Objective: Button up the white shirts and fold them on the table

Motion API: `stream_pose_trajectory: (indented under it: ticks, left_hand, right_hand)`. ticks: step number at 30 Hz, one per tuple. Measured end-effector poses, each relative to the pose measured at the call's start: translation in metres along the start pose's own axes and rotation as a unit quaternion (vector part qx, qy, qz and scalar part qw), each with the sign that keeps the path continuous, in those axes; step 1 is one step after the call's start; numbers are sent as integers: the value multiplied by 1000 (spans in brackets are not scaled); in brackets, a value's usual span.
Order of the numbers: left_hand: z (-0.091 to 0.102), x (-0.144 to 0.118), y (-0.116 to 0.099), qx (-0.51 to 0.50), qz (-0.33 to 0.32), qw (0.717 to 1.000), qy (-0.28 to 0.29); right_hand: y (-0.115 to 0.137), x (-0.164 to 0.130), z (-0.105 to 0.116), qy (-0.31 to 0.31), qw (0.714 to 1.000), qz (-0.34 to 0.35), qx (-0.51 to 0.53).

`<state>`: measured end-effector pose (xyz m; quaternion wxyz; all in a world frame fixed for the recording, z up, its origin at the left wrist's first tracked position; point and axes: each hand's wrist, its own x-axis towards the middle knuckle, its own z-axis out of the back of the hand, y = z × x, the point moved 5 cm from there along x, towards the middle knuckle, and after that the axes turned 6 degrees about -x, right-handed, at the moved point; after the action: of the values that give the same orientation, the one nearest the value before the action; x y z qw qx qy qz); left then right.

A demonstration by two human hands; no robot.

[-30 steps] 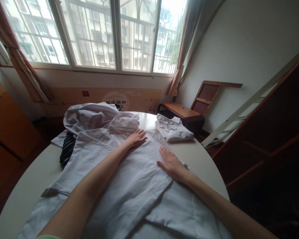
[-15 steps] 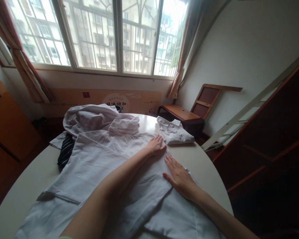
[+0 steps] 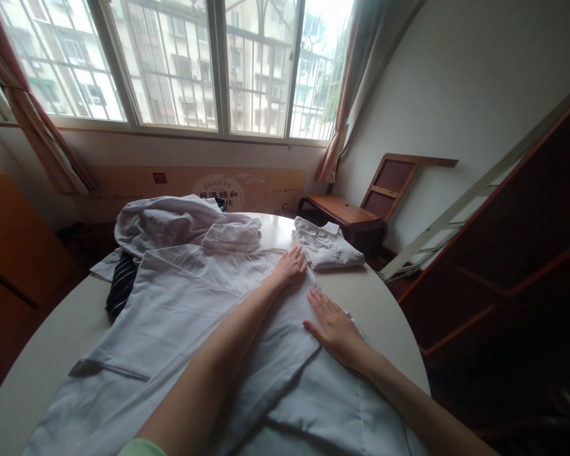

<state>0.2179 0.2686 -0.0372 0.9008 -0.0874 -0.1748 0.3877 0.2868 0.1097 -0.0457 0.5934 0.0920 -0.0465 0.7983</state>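
Sliding right since before, the left hand is joining the right hand, both pressing flat and open on the shirt.

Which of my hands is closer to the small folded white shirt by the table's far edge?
Left. The left hand lies flat beside the small folded white shirt, fingertips almost touching it; the right hand rests nearer you.

1. L hand: bare, no glove, no ring or watch in view; fingers slim.
2. R hand: bare too, no ring, wrist w/o band; nails short.
3. Both forearms bare up to frame edge.
4. L arm: bit of pale green sleeve at bottom edge, short-sleeve type.
5. R arm: no sleeve in view.
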Motion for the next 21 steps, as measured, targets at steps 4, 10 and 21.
stream_pose_trajectory:
  ticks: [4,10,21]
  left_hand:
    - [7,-23,4,2,-22,999,25]
    - [25,-70,15,12,41,995,89]
    - [36,-166,-38,11,93,994,49]
  right_hand:
    - [1,1,0,3,1000,5,-13]
    - [0,3,-2,-12,1000,17,-19]
    - [3,3,-2,11,1000,10,-27]
